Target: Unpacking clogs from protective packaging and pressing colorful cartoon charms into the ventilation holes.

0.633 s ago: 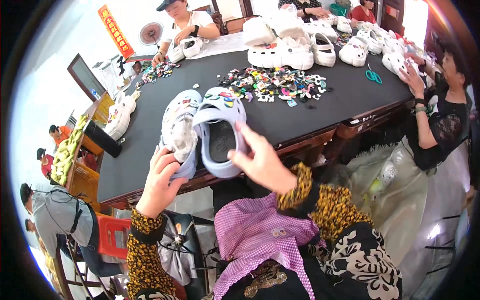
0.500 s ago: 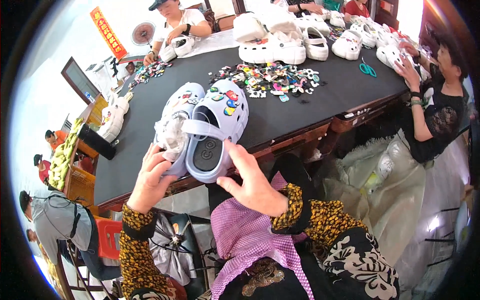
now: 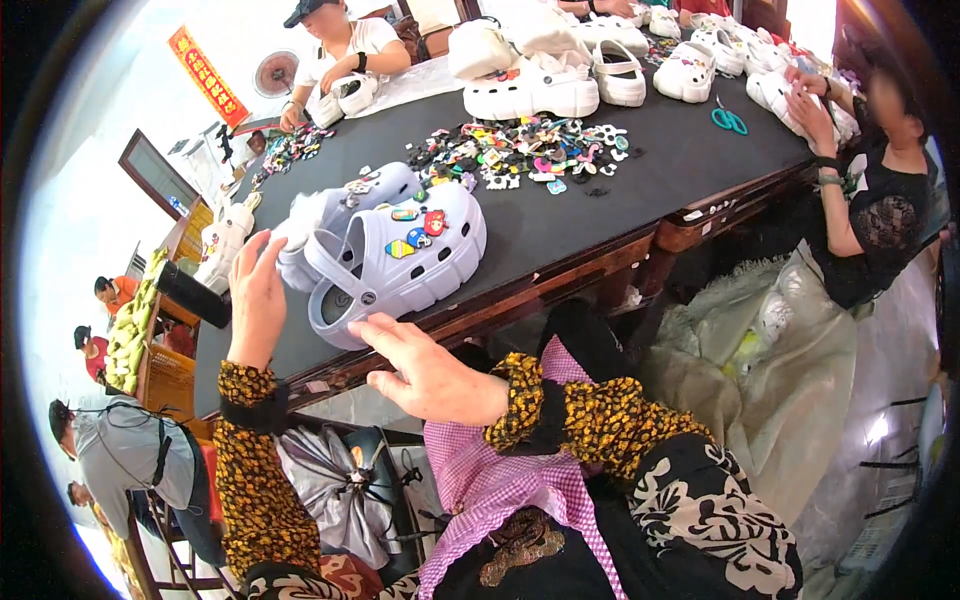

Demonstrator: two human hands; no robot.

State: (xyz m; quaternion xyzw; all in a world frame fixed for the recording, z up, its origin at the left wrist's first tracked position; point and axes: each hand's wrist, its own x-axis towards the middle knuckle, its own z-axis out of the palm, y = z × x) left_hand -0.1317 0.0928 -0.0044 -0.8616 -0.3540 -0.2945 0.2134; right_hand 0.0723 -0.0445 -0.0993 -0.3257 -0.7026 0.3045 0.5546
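A pair of pale lavender clogs rests at the table's near edge, toes pointing right and away. The near clog (image 3: 440,262) bears several colourful charms on its upper, and its strap lies back over the heel opening. Partly hidden behind it is the far clog (image 3: 388,183), with crumpled white wrapping (image 3: 306,214) at its opening. My left hand (image 3: 258,300) is raised left of the heels, open, fingers stretched upward. Below the near clog's heel, my right hand (image 3: 430,372) is open with fingers extended; its fingertips are at the heel, and whether they touch I cannot tell.
Loose charms (image 3: 530,155) lie heaped beyond the clogs on the dark tabletop (image 3: 590,225). White clogs (image 3: 530,92) are stacked farther back. Teal scissors (image 3: 729,120) lie toward the right. A black cylinder (image 3: 192,293) is at the left edge. Co-workers handle white clogs at the far side and right.
The clogs have turned clockwise, from toes pointing away to toes pointing right. My left hand has come off the clog and moved up and left; my right hand has shifted left and lower.
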